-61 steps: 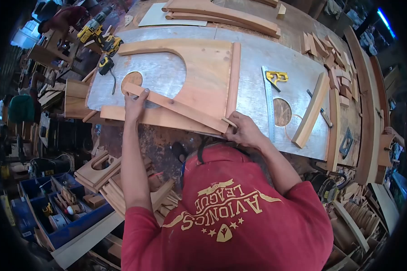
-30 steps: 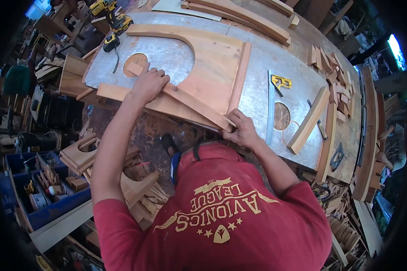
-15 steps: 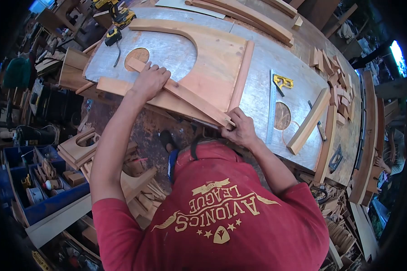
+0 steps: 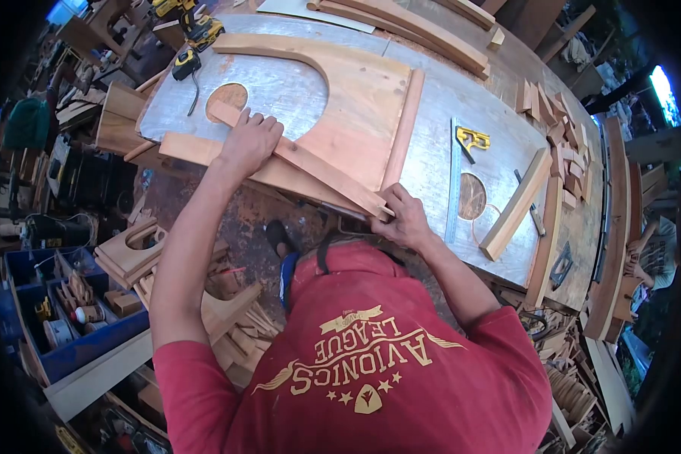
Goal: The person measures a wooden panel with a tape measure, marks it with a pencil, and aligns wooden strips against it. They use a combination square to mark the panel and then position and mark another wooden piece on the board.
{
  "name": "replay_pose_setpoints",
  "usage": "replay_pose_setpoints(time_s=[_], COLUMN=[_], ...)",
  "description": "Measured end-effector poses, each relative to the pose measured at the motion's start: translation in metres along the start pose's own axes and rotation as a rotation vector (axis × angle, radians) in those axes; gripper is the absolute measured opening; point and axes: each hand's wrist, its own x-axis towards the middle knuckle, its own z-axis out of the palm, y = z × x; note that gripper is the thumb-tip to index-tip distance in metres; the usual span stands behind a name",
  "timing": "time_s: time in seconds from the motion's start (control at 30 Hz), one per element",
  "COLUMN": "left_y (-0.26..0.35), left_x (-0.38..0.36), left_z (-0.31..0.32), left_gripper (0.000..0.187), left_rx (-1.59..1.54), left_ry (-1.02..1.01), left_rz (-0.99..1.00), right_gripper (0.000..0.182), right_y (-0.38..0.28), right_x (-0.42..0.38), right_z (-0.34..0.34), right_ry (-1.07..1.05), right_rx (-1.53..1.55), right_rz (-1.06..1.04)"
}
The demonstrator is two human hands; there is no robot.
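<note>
A narrow wooden strip (image 4: 329,175) lies at a slant across a U-shaped wooden panel (image 4: 356,94) on the metal-topped workbench. My left hand (image 4: 251,140) is closed over the strip near its far left end, fingers wrapped across the top. At the strip's near right end, my right hand (image 4: 402,218) pinches the tip, by the panel's front edge. A small pale piece shows at that tip; what it is I cannot make out. Along the panel's right edge sits a reddish wooden rail (image 4: 406,125).
A yellow combination square (image 4: 473,138), loose wooden bars (image 4: 516,204) and a heap of small wood blocks (image 4: 571,144) are to the right. At the upper left are a tape measure (image 4: 185,64) and a cordless drill (image 4: 200,30). Another person's hands (image 4: 635,261) show far right.
My hands and the strip keep nearly the same place, with the view shifted very slightly. The other person at the far right shows more of their arms now.
</note>
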Motion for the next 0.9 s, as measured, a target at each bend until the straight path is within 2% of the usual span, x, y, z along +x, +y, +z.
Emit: replay_pose_setpoints(time_s=[0.5,0.9], left_y=[0.003,0.0014], left_x=[-0.0003,-0.0061], left_z=[0.0033,0.0007], left_gripper=[0.014,0.021], left_rx=[0.024,-0.044], left_ry=[0.076,0.017], left_rz=[-0.005,-0.013], right_gripper=[0.034,0.04], right_y=[0.0072,0.0022], right_x=[-0.0019,0.0016], right_z=[0.0074,0.0036], right_ry=[0.066,0.05], right_rx=[0.0,0.03], right_rz=[-0.069,-0.055])
